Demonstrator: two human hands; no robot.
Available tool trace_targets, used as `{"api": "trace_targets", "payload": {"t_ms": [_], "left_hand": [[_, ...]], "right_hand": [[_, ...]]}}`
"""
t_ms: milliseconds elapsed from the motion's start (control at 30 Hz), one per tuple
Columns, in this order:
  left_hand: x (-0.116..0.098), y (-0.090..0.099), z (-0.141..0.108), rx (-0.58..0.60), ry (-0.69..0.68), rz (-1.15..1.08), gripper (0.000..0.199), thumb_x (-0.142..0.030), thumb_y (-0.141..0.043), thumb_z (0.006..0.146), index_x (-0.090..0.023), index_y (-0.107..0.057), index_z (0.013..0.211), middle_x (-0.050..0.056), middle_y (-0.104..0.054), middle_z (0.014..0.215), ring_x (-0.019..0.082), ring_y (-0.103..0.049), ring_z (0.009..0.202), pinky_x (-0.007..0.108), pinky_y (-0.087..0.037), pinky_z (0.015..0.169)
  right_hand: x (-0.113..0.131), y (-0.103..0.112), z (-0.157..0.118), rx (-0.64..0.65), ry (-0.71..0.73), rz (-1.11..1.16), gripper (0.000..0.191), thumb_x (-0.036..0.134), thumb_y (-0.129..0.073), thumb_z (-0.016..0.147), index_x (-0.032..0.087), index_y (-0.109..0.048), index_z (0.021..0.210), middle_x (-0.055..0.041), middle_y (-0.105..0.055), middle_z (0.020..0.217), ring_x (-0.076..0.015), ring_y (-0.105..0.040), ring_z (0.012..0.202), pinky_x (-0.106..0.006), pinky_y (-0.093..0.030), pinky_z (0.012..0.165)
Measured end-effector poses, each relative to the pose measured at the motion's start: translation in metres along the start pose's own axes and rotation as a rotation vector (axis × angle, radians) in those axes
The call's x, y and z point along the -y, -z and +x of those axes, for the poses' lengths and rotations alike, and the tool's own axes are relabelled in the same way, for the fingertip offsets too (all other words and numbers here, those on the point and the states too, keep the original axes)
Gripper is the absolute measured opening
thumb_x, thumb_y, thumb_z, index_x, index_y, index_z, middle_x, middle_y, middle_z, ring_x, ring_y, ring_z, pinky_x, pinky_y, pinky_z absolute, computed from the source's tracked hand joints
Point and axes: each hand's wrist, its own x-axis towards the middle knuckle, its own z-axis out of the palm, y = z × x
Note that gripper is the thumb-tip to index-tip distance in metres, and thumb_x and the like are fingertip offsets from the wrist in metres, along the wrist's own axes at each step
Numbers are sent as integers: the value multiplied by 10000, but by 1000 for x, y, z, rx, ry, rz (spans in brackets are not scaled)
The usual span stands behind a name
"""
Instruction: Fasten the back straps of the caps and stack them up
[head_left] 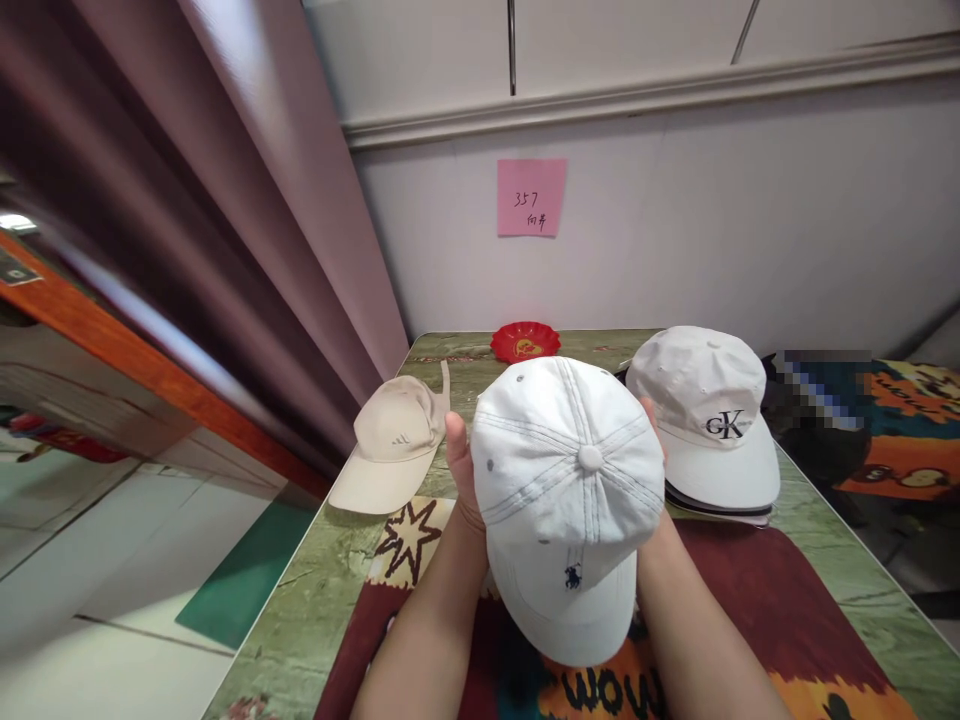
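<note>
A white baseball cap (525,450) with a small dark blue horse-rider emblem is between my two hands, its brim toward me. My left hand (463,470) grips the cap's left side; its thumb sticks up and the other fingers are hidden behind the cap. At the right side is my right hand (651,420), mostly covered by the crown, with only a fingertip and the wrist showing. To the left lies a beige cap (394,440) with its strap standing up. On the right, a white cap with black "CK" lettering (705,400) rests on top of other stacked caps.
A red scalloped dish (525,342) stands at the back of the wood-patterned table (292,600). Under my arms is a colourful printed mat (780,590). A pink note (532,198) is stuck on the wall behind. A mauve curtain (285,150) hangs at the left.
</note>
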Motion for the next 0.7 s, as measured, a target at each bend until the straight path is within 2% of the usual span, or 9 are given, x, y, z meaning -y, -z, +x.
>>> {"api": "trace_targets", "payload": {"t_ms": [67, 167, 267, 367, 433, 533, 600, 700], "left_hand": [[-1, -6, -4, -50, -5, -14, 989, -907, -302, 804, -220, -497, 1488, 108, -536, 1522, 378, -303, 1523, 581, -230, 1235], [-7, -14, -14, -116, 33, -33, 883, -826, -381, 866, -198, -520, 1470, 126, -585, 1472, 363, -396, 1480, 548, -285, 1228], [-19, -15, -34, -164, 127, -34, 693, -660, -437, 955, -173, -566, 1430, 132, -645, 1402, 344, -483, 1424, 522, -309, 1228], [-26, -16, -60, -223, 158, -44, 508, -457, -482, 990, -144, -631, 1360, 132, -704, 1312, 341, -528, 1386, 515, -309, 1229], [-26, -21, -75, -240, 147, -64, 443, -365, -493, 987, -135, -659, 1327, 127, -724, 1277, 336, -540, 1375, 504, -304, 1233], [-22, -36, -86, -239, 144, -82, 450, -355, -465, 1001, -137, -648, 1350, 122, -718, 1291, 327, -537, 1381, 488, -296, 1240], [-21, -45, -86, -243, 163, -70, 476, -368, -430, 1017, -135, -618, 1388, 123, -709, 1308, 314, -536, 1384, 482, -295, 1242], [-24, -49, -82, -253, 166, -64, 504, -391, -380, 1037, -147, -583, 1428, 119, -701, 1324, 288, -539, 1385, 470, -297, 1243]], "right_hand": [[0, -7, -4, 22, -25, -9, 570, 683, -523, 891, 230, -762, 1140, -69, -723, 1299, -290, -458, 1445, -503, -231, 1252], [-4, -17, -13, 56, -14, -25, 482, 631, -572, 892, 256, -766, 1123, -34, -740, 1268, -271, -504, 1409, -477, -270, 1246], [-8, -18, -24, 35, 6, -54, 395, 576, -643, 865, 265, -780, 1066, -20, -777, 1172, -261, -560, 1357, -449, -331, 1224], [-11, -12, -37, -4, -29, -119, 354, 548, -671, 852, 261, -780, 1029, -23, -799, 1071, -253, -612, 1296, -434, -397, 1184], [-13, -7, -48, -11, -104, -172, 359, 554, -674, 850, 256, -774, 1024, -32, -803, 1038, -262, -642, 1253, -449, -431, 1154], [-20, 8, -70, 3, -200, -256, 452, 613, -674, 836, 236, -761, 1068, -67, -800, 1045, -290, -658, 1224, -489, -453, 1122], [-26, 24, -89, -4, -184, -295, 504, 636, -681, 827, 230, -747, 1118, -84, -792, 1088, -295, -670, 1203, -492, -465, 1100], [-36, 51, -124, -3, -134, -314, 531, 634, -688, 842, 233, -717, 1188, -98, -772, 1160, -263, -720, 1098, -418, -538, 991]]}}
